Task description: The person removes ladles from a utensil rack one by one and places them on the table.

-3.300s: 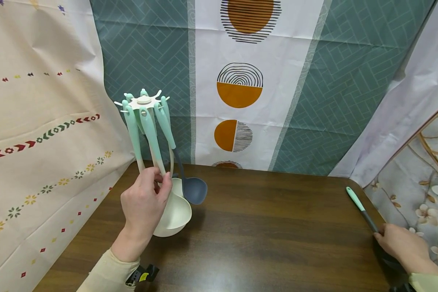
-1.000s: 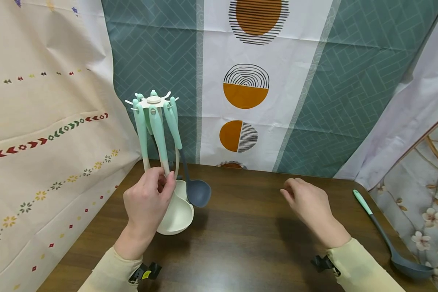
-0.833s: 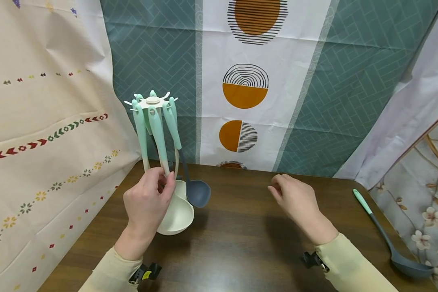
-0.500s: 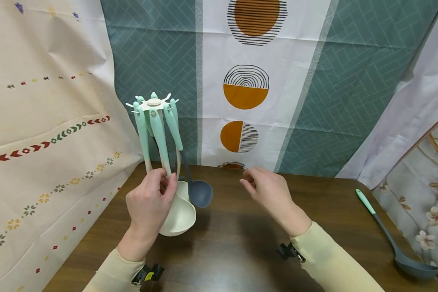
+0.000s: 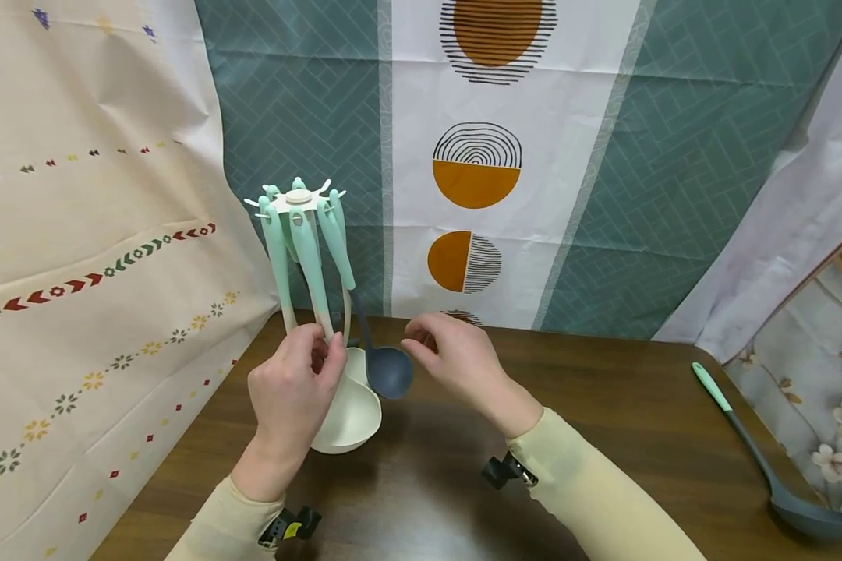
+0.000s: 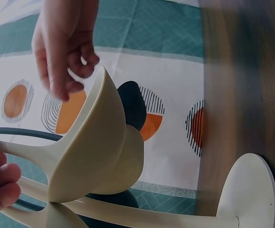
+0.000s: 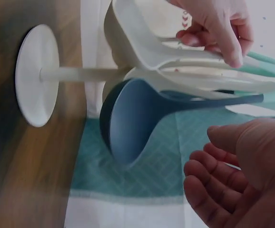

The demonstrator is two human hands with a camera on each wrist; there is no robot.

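A white rotating utensil rack stands at the left of the table, hung with several mint-handled utensils. My left hand pinches the stem of a cream ladle that hangs at the front. Just right of it hangs a dark grey ladle. Beside that ladle hovers my right hand, its fingers loosely bent around nothing. In the right wrist view, the right thumb and fingers are apart, near the dark ladle's stem. More cream and dark utensils are partly hidden behind the front ones.
A second dark grey ladle with a mint handle lies along the right edge of the wooden table. The rack's round white base stands on the wood. Patterned cloths hang behind and at the sides.
My right hand has let go of the dark ladle at the table's right edge and moved left to the rack. My left hand keeps its pinch on the cream ladle's stem.
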